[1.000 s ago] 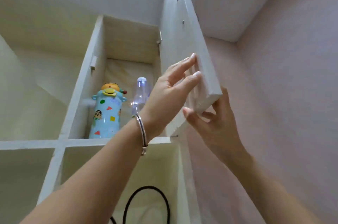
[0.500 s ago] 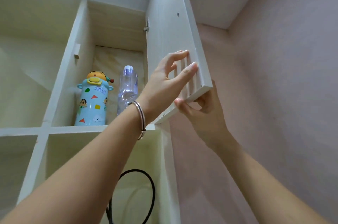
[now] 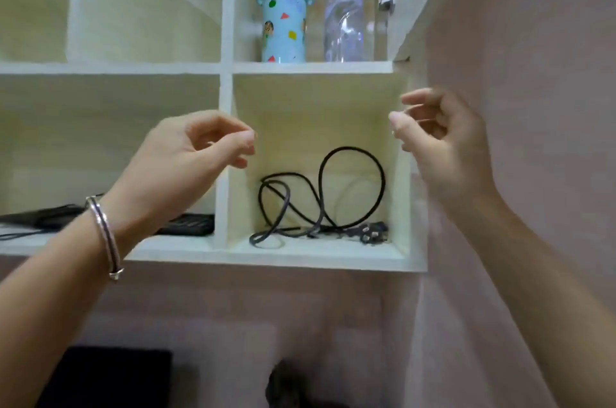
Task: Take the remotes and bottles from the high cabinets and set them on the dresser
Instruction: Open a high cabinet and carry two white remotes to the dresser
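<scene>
A light-blue cartoon bottle [image 3: 284,20] with a yellow duck-shaped lid stands in the upper right cabinet cell. A clear plastic bottle [image 3: 344,10] stands upright just to its right. A black remote [image 3: 186,224] lies in the lower left cell, partly hidden behind my left wrist. My left hand [image 3: 190,157], with a silver bangle on the wrist, hovers in front of the middle divider, fingers loosely curled and empty. My right hand [image 3: 440,140] hangs at the right edge of the lower right cell, fingers curled, holding nothing. Both hands are below the bottles.
A coiled black power cable [image 3: 320,204] with its plug lies in the lower right cell. The open cabinet door [image 3: 423,0] swings out at the upper right beside a pink wall [image 3: 533,74]. More dark items [image 3: 40,217] lie at the lower left shelf. Something dark sits below.
Both hands have let go of the cabinet door and dropped to the lower cells. The view has tilted down, so the lower shelf and the wall beneath are now visible.
</scene>
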`<action>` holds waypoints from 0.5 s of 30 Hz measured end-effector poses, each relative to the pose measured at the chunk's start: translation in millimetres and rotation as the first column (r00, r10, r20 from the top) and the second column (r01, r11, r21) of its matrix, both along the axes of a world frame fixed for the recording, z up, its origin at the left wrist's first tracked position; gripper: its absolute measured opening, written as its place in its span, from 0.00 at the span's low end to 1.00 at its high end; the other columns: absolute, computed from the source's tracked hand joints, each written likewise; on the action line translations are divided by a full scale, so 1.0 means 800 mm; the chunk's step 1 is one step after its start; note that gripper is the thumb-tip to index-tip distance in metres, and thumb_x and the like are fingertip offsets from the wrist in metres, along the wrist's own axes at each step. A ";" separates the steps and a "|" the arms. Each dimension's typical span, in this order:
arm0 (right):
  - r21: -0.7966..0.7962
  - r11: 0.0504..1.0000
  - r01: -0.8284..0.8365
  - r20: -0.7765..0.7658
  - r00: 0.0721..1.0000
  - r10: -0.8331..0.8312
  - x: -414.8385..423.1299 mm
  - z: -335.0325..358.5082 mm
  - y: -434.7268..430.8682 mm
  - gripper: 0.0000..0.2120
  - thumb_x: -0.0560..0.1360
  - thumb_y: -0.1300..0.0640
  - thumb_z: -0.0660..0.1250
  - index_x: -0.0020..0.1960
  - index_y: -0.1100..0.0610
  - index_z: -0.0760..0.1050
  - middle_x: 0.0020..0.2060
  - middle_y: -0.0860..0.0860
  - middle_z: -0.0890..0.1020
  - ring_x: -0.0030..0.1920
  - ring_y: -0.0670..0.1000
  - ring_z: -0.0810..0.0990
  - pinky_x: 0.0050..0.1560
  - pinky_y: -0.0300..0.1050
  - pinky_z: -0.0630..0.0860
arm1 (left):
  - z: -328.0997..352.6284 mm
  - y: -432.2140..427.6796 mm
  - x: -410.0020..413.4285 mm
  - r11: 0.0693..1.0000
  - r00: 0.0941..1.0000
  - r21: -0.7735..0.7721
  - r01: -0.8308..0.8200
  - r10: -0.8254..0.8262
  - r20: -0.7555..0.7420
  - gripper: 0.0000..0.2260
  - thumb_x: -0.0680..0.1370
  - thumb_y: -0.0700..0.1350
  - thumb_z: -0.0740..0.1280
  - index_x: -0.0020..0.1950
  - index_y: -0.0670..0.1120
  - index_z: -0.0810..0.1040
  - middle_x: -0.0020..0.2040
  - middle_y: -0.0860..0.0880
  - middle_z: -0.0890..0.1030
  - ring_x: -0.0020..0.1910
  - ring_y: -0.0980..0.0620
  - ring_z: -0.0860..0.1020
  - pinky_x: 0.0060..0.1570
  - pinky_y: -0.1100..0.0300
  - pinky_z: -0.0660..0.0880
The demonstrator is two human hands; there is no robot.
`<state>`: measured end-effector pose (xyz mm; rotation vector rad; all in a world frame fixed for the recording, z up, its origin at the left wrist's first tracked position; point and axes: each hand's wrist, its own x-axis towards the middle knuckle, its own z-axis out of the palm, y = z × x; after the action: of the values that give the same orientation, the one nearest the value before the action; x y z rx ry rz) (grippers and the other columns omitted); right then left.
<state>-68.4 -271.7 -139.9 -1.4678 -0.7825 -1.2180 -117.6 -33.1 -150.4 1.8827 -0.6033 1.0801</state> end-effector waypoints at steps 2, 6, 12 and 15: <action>-0.128 0.981 -0.147 -0.174 0.977 0.124 0.008 -0.062 0.019 0.10 0.73 0.60 0.69 0.44 0.45 0.73 0.37 0.43 0.78 0.36 0.39 0.77 0.42 0.31 0.74 | -0.068 0.042 -0.027 0.989 0.985 -0.074 -0.130 0.121 -0.121 0.05 0.75 0.44 0.66 0.41 0.51 0.81 0.39 0.57 0.85 0.36 0.62 0.82 0.43 0.70 0.76; -0.282 0.805 -0.521 -0.581 0.761 0.289 -0.004 -0.207 0.061 0.09 0.72 0.61 0.69 0.46 0.48 0.77 0.43 0.45 0.82 0.42 0.40 0.80 0.45 0.26 0.74 | -0.224 0.102 -0.108 0.875 0.845 -0.197 -0.442 0.333 -0.419 0.04 0.75 0.43 0.66 0.43 0.50 0.80 0.38 0.54 0.85 0.36 0.65 0.81 0.33 0.79 0.73; -0.078 0.584 -0.808 -0.933 0.265 0.242 -0.070 -0.438 0.114 0.09 0.73 0.62 0.68 0.46 0.48 0.77 0.42 0.45 0.84 0.48 0.48 0.80 0.47 0.30 0.75 | -0.469 0.101 -0.306 0.545 0.380 -0.114 -0.831 0.405 -0.832 0.05 0.75 0.44 0.66 0.43 0.54 0.79 0.39 0.56 0.84 0.41 0.60 0.81 0.36 0.73 0.74; -0.001 0.506 -0.862 -0.995 0.051 0.084 -0.115 -0.532 0.117 0.07 0.75 0.61 0.66 0.49 0.50 0.77 0.44 0.48 0.81 0.48 0.48 0.79 0.45 0.28 0.74 | -0.559 0.055 -0.396 0.377 0.195 -0.091 -0.922 0.250 -0.948 0.04 0.76 0.41 0.65 0.48 0.46 0.79 0.46 0.45 0.82 0.46 0.47 0.80 0.37 0.69 0.71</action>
<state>-160.4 -178.1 -565.5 -1.7873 -0.7335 0.7914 -434.0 11.0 -597.9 1.6221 1.2462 0.5186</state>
